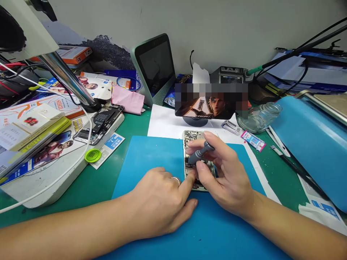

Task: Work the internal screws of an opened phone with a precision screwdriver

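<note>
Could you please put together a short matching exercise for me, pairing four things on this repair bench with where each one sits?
Things
1. screwdriver
2. opened phone
3. green disc
4. glass jar

Places
A. past the far right corner of the blue mat
B. held in the grip of the right hand
C. left of the mat, by a blue-and-white label
D. on the mat, touched by a fingertip of the left hand

Pairs: 1-B, 2-D, 3-C, 4-A

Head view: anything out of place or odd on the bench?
Glass jar lies tipped on its side right of the mat. A second opened phone sits askew on the white box, left. The right hand holds a screwdriver over the centre phone.
</note>
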`<state>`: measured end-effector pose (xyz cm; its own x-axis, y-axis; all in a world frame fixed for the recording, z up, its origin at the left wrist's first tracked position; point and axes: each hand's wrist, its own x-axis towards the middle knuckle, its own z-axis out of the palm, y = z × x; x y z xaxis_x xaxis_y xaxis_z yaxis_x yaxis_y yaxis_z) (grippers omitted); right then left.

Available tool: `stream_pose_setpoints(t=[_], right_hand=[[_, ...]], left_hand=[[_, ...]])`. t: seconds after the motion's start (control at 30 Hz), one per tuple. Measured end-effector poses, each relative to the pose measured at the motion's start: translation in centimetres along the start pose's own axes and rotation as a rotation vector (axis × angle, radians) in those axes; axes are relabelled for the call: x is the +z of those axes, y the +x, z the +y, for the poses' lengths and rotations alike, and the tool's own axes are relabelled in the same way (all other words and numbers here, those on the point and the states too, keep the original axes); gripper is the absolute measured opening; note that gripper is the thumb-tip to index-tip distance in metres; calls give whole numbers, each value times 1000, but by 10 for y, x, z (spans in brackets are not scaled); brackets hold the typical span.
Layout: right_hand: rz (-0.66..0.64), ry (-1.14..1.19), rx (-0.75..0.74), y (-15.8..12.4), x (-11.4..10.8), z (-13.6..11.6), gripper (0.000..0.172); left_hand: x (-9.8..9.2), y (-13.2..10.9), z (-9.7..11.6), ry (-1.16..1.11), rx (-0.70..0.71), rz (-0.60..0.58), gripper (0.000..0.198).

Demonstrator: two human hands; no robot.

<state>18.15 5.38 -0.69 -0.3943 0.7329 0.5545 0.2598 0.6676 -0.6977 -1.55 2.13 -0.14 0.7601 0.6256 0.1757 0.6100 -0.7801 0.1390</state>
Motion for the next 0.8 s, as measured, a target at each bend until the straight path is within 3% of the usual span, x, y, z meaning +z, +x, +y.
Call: stream_pose_setpoints(t=[0.8], right_hand=[[96, 68, 78, -2, 3, -4, 69]], left_hand=[[-2, 1, -1, -41, -4, -6, 43]])
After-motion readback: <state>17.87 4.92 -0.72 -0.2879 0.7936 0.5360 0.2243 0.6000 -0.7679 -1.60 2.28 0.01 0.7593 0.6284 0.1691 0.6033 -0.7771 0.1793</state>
